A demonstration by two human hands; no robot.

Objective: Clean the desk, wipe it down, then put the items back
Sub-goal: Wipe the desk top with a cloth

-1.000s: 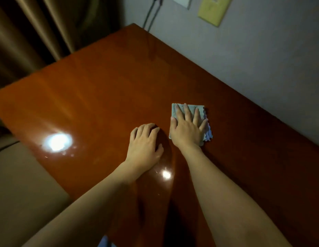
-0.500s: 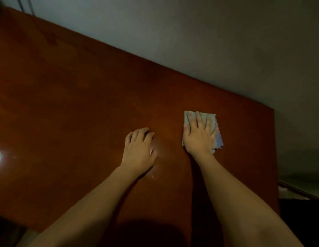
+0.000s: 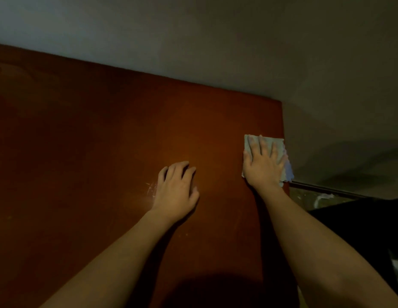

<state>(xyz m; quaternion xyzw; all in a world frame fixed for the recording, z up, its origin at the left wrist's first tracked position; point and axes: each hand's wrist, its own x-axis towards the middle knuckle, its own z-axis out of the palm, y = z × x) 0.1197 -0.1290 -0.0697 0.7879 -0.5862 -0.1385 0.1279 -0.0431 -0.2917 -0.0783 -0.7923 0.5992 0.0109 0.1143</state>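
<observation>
Both hands lie on the desk (image 3: 104, 141), right hand (image 3: 263, 167) pressing cloth (image 3: 277, 144).

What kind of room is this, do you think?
Probably a dim bedroom or hotel-type room, though that is a guess. A glossy reddish wooden desk stands against a plain painted wall, and the right hand presses a cloth at its corner.

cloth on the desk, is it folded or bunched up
Folded flat: the cloth lies as a neat square pad, layered edges showing at its right side, under the flat right hand.
</observation>
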